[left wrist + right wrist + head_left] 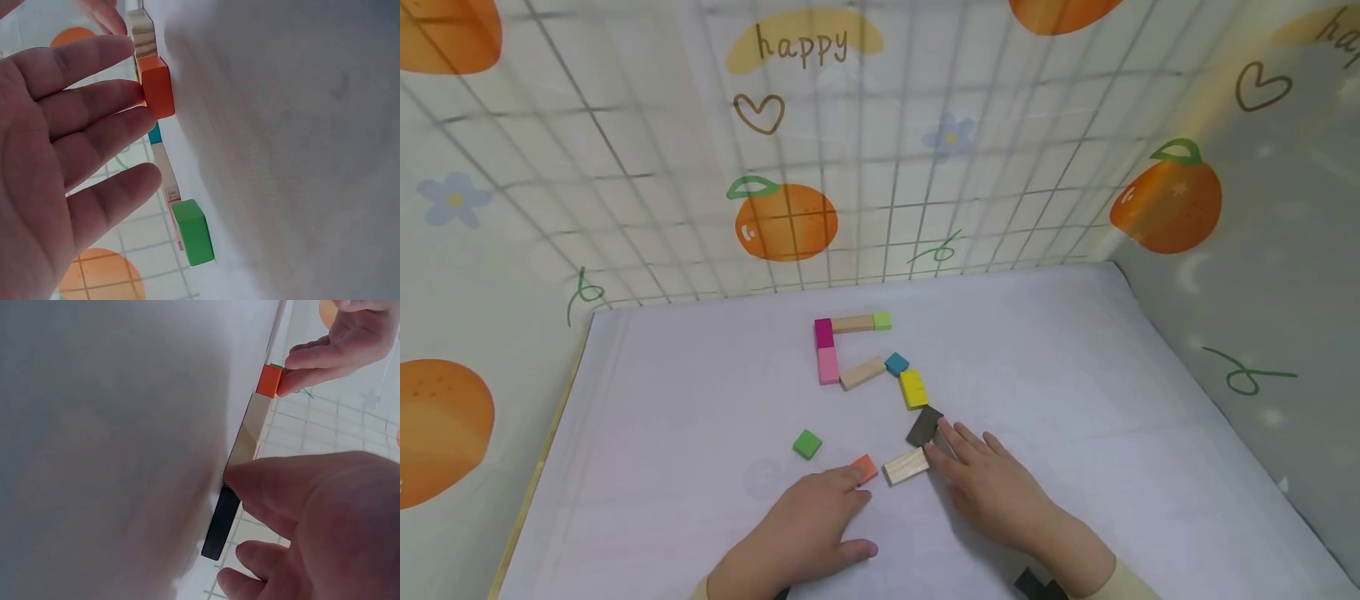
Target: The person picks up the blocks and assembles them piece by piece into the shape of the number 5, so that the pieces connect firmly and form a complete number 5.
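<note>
The fingertips of my left hand [816,521] touch an orange block [867,469]; in the left wrist view its fingers are extended and spread. My right hand [996,493] rests with a fingertip against the near end of a pale wooden block [906,467], its other fingers stretched beside a black block [924,426]. A small gap separates the orange block from the wooden one in the head view. Left of them, a green block [807,444] lies apart, nearest the left hand.
From the black block, a winding row runs back through yellow [913,389], blue [897,364], wooden [862,372], pink [827,366], magenta [823,332], wooden [853,323] and light green [882,321] blocks. A printed curtain [850,150] over a wire grid borders the white table [662,417].
</note>
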A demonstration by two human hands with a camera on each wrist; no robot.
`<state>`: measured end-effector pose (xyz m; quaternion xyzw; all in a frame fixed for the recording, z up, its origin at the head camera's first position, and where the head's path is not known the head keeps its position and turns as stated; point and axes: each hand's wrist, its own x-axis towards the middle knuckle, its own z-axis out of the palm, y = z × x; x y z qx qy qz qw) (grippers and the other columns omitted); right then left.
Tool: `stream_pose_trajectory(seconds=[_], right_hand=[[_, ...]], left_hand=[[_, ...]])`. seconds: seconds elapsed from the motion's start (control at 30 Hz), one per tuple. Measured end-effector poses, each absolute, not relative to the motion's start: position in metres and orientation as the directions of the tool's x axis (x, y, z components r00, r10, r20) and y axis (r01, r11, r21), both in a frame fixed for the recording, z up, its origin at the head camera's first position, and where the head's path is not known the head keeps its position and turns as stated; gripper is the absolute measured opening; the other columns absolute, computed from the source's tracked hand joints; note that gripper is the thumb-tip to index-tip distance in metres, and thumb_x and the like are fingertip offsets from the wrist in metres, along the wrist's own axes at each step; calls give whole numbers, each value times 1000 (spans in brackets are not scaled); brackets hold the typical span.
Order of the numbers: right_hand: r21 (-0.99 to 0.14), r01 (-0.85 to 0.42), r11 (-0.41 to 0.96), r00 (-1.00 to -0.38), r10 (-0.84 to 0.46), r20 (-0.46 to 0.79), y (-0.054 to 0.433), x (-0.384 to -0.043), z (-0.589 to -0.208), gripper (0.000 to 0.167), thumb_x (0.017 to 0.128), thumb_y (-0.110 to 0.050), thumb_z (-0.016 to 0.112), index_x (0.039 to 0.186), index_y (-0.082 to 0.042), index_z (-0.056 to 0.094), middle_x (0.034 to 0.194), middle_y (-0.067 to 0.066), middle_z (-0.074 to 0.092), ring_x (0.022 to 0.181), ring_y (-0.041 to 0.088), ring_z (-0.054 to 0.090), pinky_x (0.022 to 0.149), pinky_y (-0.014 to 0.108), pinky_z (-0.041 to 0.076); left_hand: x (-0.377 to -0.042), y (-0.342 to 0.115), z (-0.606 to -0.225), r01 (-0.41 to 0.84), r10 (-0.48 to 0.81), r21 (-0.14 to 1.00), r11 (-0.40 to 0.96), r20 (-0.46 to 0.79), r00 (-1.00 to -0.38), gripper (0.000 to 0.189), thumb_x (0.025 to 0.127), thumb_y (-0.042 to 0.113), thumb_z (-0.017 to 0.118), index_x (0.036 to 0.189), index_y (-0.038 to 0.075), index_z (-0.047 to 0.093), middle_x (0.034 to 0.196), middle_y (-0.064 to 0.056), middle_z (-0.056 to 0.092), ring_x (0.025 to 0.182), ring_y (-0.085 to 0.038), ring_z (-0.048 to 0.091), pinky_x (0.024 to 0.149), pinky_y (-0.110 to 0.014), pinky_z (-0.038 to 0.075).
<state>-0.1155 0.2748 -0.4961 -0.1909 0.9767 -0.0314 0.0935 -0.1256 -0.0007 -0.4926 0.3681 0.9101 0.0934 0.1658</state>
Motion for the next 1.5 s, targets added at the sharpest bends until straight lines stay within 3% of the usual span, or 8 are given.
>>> stream_pose_trajectory(seconds=[0.5,0.73,1.0,1.5], right_hand=[[-109,-361,926,-909,-375,-184,272,-115,-495,60,89,-25,76,145,-28,56,163,6,37,149,32,38,113,63,37],[-106,-372,922,-906,-386,-174,272,-115,-495,61,89,-26,76,146,-29,55,163,7,36,150,32,36,113,63,37],[-110,-368,923,-906,-382,-181,273,-114,-497,61,90,-27,75,147,-32,54,165,4,34,151,30,34,114,63,35],[-109,-376,920,-904,-390,-174,272,-114,-497,60,90,-27,76,146,-31,55,163,5,36,150,31,36,113,63,37]], left_hand=[[-121,5,-493,643,706,291,708,-274,-653,74,85,68,67,137,16,63,143,3,60,129,-14,56,103,-39,52],[-123,6,-492,568,642,316,760,-237,-729,81,83,66,70,148,19,53,158,-1,45,141,-19,48,110,-46,47],[-122,9,-494,581,630,244,776,-275,-726,80,80,68,72,141,18,60,150,-1,54,133,-18,53,104,-46,51],[-119,13,-493,584,634,249,773,-271,-724,77,80,67,73,139,18,62,147,-2,56,129,-18,56,102,-44,52]])
